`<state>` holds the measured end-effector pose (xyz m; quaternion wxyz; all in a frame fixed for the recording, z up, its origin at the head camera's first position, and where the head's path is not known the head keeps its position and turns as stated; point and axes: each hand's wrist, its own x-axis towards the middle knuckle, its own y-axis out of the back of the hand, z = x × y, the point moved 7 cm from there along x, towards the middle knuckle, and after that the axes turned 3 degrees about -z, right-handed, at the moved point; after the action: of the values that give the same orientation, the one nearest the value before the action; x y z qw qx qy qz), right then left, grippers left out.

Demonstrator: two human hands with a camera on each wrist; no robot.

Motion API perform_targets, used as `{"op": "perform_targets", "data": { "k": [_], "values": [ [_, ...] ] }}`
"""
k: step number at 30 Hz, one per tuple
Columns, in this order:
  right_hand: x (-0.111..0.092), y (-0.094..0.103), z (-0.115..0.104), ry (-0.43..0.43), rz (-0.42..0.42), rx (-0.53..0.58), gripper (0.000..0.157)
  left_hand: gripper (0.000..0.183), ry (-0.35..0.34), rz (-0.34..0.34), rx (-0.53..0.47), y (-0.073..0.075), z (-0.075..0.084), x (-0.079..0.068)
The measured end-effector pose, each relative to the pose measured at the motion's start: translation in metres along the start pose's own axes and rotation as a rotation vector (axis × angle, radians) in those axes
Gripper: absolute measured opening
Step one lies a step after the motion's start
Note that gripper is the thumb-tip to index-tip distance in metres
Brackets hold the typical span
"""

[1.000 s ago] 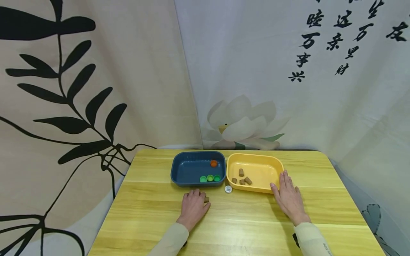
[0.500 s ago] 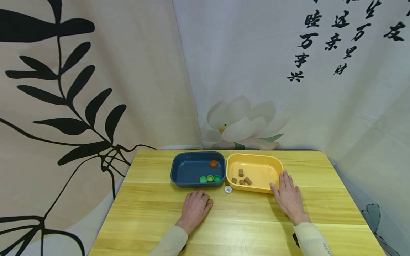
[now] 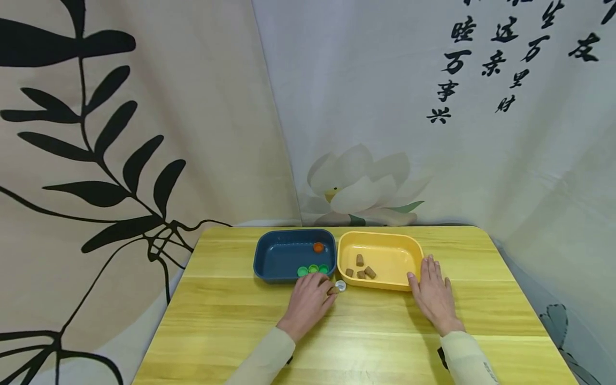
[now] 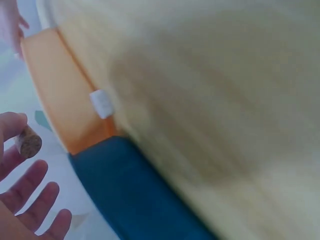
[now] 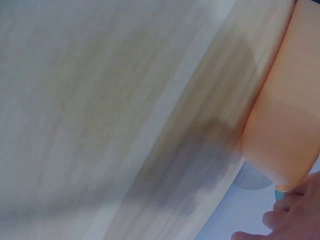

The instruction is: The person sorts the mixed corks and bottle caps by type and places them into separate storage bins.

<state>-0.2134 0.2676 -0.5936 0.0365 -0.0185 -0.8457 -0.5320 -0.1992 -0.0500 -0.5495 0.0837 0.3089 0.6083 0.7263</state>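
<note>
A cork [image 4: 30, 142] is pinched between the thumb and forefinger of my left hand [image 3: 308, 302], its other fingers spread in the left wrist view. That hand is raised in front of the blue tray [image 3: 276, 262], close to a small white round cap [image 3: 340, 285] on the table. My right hand [image 3: 435, 294] lies with straight fingers against the right end of the yellow tray [image 3: 397, 262]. Several corks [image 3: 369, 272] lie in the left part of the yellow tray. Inside the blue one are an orange cap [image 3: 318, 247] and several green caps [image 3: 302, 271].
Both trays stand side by side near the back of the wooden table [image 3: 375, 337]. A printed curtain [image 3: 216, 107] hangs behind the table's far edge.
My left hand has closed on the cork from the table and carried it right and forward, towards the white cap. The right hand has stayed at the yellow tray.
</note>
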Motion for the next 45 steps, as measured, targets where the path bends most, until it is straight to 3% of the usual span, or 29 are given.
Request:
{"op": "perform_targets", "data": {
  "k": [9,24,31,42,45],
  "values": [
    [0.001,-0.002,0.001,-0.004,-0.017,-0.011,0.077,0.020,-0.043,0.053,-0.003,0.010,0.013,0.035],
    [0.002,-0.002,0.000,-0.002,-0.007,-0.020,0.070,0.024,-0.035,-0.060,0.077,-0.008,0.015,0.084],
    [0.002,-0.004,0.001,-0.007,-0.023,-0.022,0.069,0.023,-0.034,-0.124,0.139,-0.025,0.017,0.106],
    [0.003,-0.006,0.001,-0.022,-0.033,-0.014,0.069,0.023,0.069,-0.178,0.155,-0.050,0.014,0.115],
    [0.003,-0.005,0.001,-0.025,-0.033,-0.015,0.070,0.032,0.091,-0.178,0.168,-0.053,0.013,0.117]
  ]
}}
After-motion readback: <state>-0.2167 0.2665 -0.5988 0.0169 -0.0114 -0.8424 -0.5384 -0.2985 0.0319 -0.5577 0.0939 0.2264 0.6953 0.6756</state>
